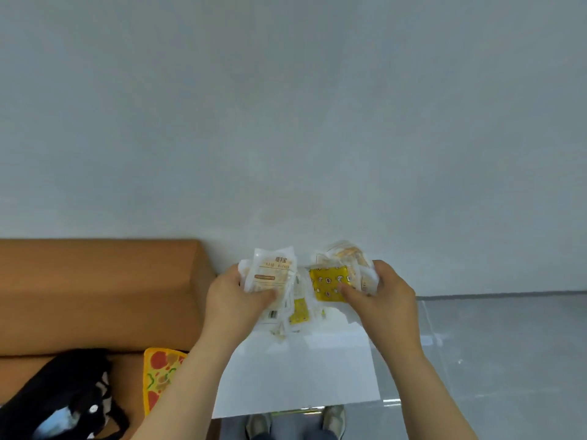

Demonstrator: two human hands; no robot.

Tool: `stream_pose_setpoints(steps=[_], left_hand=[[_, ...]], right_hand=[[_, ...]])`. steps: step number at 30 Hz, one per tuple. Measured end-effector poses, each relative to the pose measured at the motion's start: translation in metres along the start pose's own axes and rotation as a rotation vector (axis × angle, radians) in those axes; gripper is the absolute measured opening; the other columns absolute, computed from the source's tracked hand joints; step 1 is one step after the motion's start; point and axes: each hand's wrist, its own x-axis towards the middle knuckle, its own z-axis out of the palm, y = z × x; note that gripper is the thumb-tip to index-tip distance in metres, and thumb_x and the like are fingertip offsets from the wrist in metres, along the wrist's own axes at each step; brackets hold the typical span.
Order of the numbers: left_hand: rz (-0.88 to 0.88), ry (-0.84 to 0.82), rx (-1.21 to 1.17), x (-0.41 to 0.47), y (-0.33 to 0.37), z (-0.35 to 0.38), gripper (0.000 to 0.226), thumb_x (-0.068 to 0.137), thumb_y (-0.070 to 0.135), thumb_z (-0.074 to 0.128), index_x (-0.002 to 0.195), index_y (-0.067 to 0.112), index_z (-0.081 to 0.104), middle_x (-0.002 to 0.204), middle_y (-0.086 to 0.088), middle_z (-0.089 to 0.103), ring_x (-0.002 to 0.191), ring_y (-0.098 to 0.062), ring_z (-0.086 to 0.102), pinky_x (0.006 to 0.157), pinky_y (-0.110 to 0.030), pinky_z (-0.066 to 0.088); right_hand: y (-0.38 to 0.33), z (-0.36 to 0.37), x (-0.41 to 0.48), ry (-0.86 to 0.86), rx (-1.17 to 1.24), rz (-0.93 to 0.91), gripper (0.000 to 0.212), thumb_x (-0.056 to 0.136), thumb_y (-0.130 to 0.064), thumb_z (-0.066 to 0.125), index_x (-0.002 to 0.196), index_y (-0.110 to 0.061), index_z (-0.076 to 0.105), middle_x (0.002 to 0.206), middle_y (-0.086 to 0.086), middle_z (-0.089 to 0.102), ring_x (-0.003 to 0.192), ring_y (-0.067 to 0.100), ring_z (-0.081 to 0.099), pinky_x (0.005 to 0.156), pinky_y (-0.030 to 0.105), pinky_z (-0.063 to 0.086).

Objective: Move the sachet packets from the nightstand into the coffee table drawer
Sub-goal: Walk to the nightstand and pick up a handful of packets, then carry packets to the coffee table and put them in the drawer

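Here both hands (313, 296) clutch bunches of sachet packets (273, 274) above the nightstand (298, 376).

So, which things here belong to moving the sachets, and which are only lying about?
Job: sachet packets, gripped by left hand and right hand; white nightstand under them.
Lying about: black bag, pizza-print pad, brown furniture.

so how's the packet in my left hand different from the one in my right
The white packet in the left hand is pale with printed text and taller; the yellow packet in the right hand is bright with a small pattern and squarer. Both are held under a thumb above the nightstand.
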Motion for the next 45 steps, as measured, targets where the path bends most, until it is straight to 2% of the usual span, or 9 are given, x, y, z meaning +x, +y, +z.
stream_pose_setpoints(steps=[5, 9, 12, 17, 19, 23, 29, 35, 45], left_hand=[[0.204, -0.066, -0.075, -0.031, 0.088, -0.001, 0.025, 0.072, 0.008, 0.078, 0.076, 0.031, 0.068, 0.071, 0.016, 0.071, 0.067, 0.002, 0.068, 0.061, -0.018, 0.053], [0.361, -0.148, -0.102, -0.06, 0.149, 0.02, 0.026, 0.071, 0.008, 0.078, 0.078, 0.031, 0.069, 0.071, 0.019, 0.07, 0.066, 0.007, 0.066, 0.052, -0.007, 0.048], [0.428, -0.233, -0.107, -0.09, 0.184, 0.045, 0.025, 0.072, 0.009, 0.079, 0.081, 0.031, 0.07, 0.075, 0.018, 0.072, 0.068, 0.005, 0.068, 0.058, -0.013, 0.052], [0.533, -0.35, -0.13, -0.149, 0.232, 0.098, 0.026, 0.073, 0.008, 0.077, 0.087, 0.029, 0.071, 0.08, 0.013, 0.074, 0.073, -0.004, 0.071, 0.064, -0.022, 0.057], [0.574, -0.386, -0.133, -0.176, 0.249, 0.121, 0.025, 0.074, 0.009, 0.077, 0.091, 0.027, 0.072, 0.083, 0.011, 0.074, 0.075, -0.007, 0.071, 0.066, -0.025, 0.059], [0.656, -0.45, -0.179, -0.235, 0.275, 0.165, 0.025, 0.074, 0.007, 0.077, 0.086, 0.029, 0.071, 0.078, 0.014, 0.074, 0.071, -0.003, 0.071, 0.057, -0.014, 0.055], [0.766, -0.561, -0.215, -0.329, 0.302, 0.238, 0.027, 0.074, 0.006, 0.076, 0.089, 0.028, 0.072, 0.08, 0.012, 0.074, 0.072, -0.001, 0.07, 0.056, -0.014, 0.055], [0.837, -0.74, -0.205, -0.412, 0.317, 0.315, 0.027, 0.075, 0.006, 0.076, 0.092, 0.025, 0.072, 0.082, 0.012, 0.075, 0.073, -0.003, 0.071, 0.06, -0.018, 0.058], [0.911, -1.061, -0.147, -0.498, 0.34, 0.443, 0.028, 0.074, 0.005, 0.077, 0.09, 0.028, 0.072, 0.08, 0.015, 0.074, 0.072, 0.0, 0.07, 0.055, -0.013, 0.054]], right_hand=[[-0.034, -0.078, -0.019, 0.207, 0.091, -0.051, 0.02, 0.073, -0.027, 0.078, 0.081, -0.026, 0.06, 0.068, -0.008, 0.066, 0.063, 0.003, 0.061, 0.051, 0.02, 0.047], [-0.045, -0.137, -0.038, 0.356, 0.163, -0.074, 0.022, 0.071, -0.027, 0.08, 0.084, -0.028, 0.062, 0.071, -0.011, 0.067, 0.064, 0.001, 0.063, 0.054, 0.021, 0.048], [-0.039, -0.181, -0.058, 0.465, 0.206, -0.078, 0.022, 0.072, -0.024, 0.08, 0.085, -0.029, 0.063, 0.072, -0.013, 0.068, 0.064, 0.0, 0.063, 0.054, 0.021, 0.05], [-0.02, -0.259, -0.091, 0.629, 0.223, -0.075, 0.022, 0.072, -0.024, 0.08, 0.083, -0.03, 0.062, 0.071, -0.011, 0.068, 0.064, 0.009, 0.065, 0.057, 0.033, 0.058], [-0.01, -0.292, -0.107, 0.679, 0.218, -0.084, 0.022, 0.072, -0.025, 0.08, 0.083, -0.03, 0.062, 0.071, -0.011, 0.068, 0.063, 0.008, 0.065, 0.056, 0.032, 0.057], [0.017, -0.361, -0.148, 0.768, 0.203, -0.102, 0.022, 0.072, -0.026, 0.079, 0.085, -0.029, 0.062, 0.074, -0.008, 0.069, 0.066, 0.012, 0.067, 0.061, 0.04, 0.059], [0.074, -0.451, -0.216, 0.897, 0.169, -0.105, 0.023, 0.072, -0.029, 0.079, 0.088, -0.031, 0.063, 0.077, -0.008, 0.07, 0.071, 0.016, 0.069, 0.064, 0.046, 0.059], [0.136, -0.521, -0.278, 1.044, 0.119, -0.048, 0.026, 0.073, -0.029, 0.079, 0.093, -0.035, 0.063, 0.08, -0.015, 0.07, 0.073, 0.004, 0.067, 0.065, 0.039, 0.06], [0.219, -0.6, -0.339, 1.302, 0.03, 0.138, 0.029, 0.072, -0.028, 0.079, 0.089, -0.041, 0.061, 0.078, -0.021, 0.067, 0.073, 0.002, 0.065, 0.062, 0.037, 0.059]])
